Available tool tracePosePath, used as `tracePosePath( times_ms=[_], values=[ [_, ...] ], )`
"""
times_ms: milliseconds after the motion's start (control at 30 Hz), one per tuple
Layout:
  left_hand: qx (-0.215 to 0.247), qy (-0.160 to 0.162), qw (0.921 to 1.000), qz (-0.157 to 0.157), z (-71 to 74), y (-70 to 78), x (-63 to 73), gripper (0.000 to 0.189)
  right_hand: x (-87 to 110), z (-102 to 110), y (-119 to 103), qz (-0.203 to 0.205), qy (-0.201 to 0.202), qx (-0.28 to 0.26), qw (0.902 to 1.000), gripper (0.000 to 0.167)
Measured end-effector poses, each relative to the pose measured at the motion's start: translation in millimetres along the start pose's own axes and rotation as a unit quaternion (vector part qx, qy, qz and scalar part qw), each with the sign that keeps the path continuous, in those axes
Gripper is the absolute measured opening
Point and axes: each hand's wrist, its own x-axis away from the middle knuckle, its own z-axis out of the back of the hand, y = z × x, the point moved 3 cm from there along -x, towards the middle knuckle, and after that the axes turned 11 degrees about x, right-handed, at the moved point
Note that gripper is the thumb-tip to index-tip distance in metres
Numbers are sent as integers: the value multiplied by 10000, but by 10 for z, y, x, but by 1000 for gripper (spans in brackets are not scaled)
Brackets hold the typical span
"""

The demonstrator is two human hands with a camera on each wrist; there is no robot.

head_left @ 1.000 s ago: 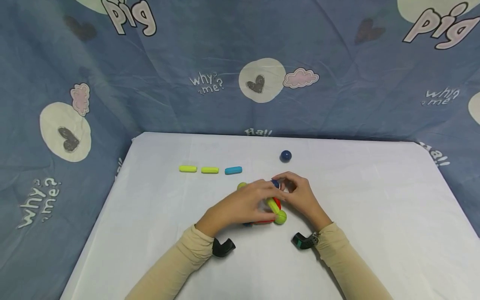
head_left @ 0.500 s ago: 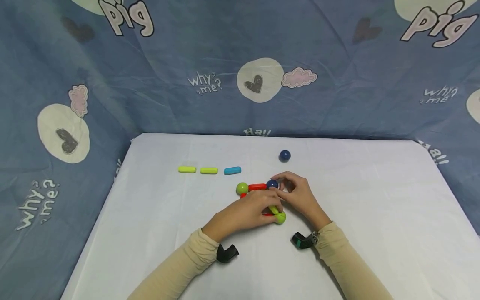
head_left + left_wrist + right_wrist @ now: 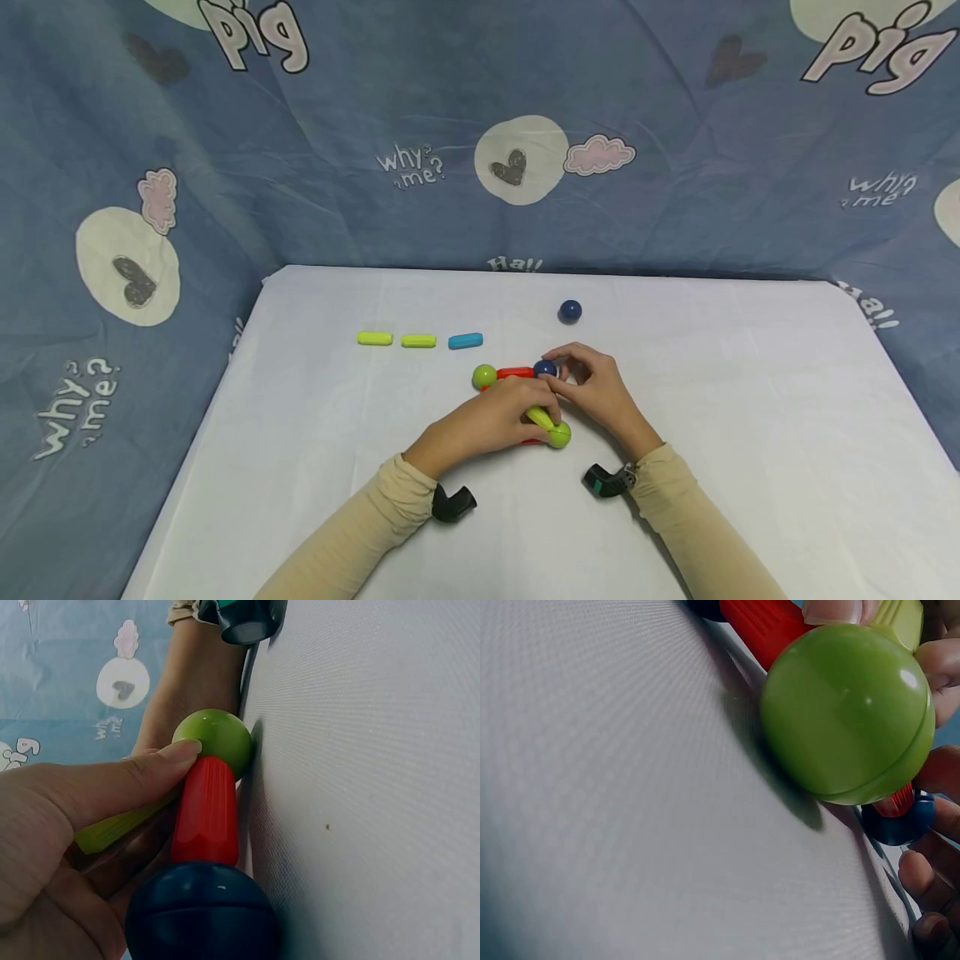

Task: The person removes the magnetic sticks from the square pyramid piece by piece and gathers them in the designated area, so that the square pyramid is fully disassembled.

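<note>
A frame of red rods and balls lies on the white table. My left hand (image 3: 495, 421) pinches a yellow-green rod (image 3: 538, 417) that slants up from the near-right green ball (image 3: 559, 434). Its thumb touches that ball in the left wrist view, where a red rod (image 3: 205, 814) joins it to a dark blue ball (image 3: 202, 915). My right hand (image 3: 596, 383) holds the far-right blue ball (image 3: 545, 369) between thumb and fingers. A red rod (image 3: 515, 373) runs from there to the far-left green ball (image 3: 484, 377). My left hand hides the frame's near-left part in the head view.
Beyond the frame lie two loose yellow-green rods (image 3: 374, 338) and a blue rod (image 3: 466, 341) in a row. A loose dark blue ball (image 3: 570, 312) sits farther back. A blue printed cloth (image 3: 337, 167) hangs behind the table.
My left hand has drawn in and its fingers have closed on the yellow-green rod, uncovering the far-left green ball and far red rod. My right hand stays at the blue ball.
</note>
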Motion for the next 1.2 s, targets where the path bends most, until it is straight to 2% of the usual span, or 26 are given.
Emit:
tracePosePath(
  times_ms=[267, 500, 867, 1000, 1200],
  values=[
    [-61, -71, 9999, -135, -2, -5, -5, 13, 3, 4, -12, -55, -2, 22, 10000, 24],
    [-169, -92, 9991, -372, -6, -18, -3, 10, -2, -8, 12, -57, -25, 27, 10000, 25],
    [-193, 95, 9994, -264, 1, -22, -3, 12, 5, -2, 6, 75, 4, 90, 9999, 24],
    [-192, 260, 9991, -271, 33, -8, 2, 13, -5, -45, 112, 7, -30, 144, 9999, 24],
    [24, 710, 9971, -288, 142, 15, 26, 18, -15, -122, 334, 8, -1, 309, 9995, 27]
  ],
)
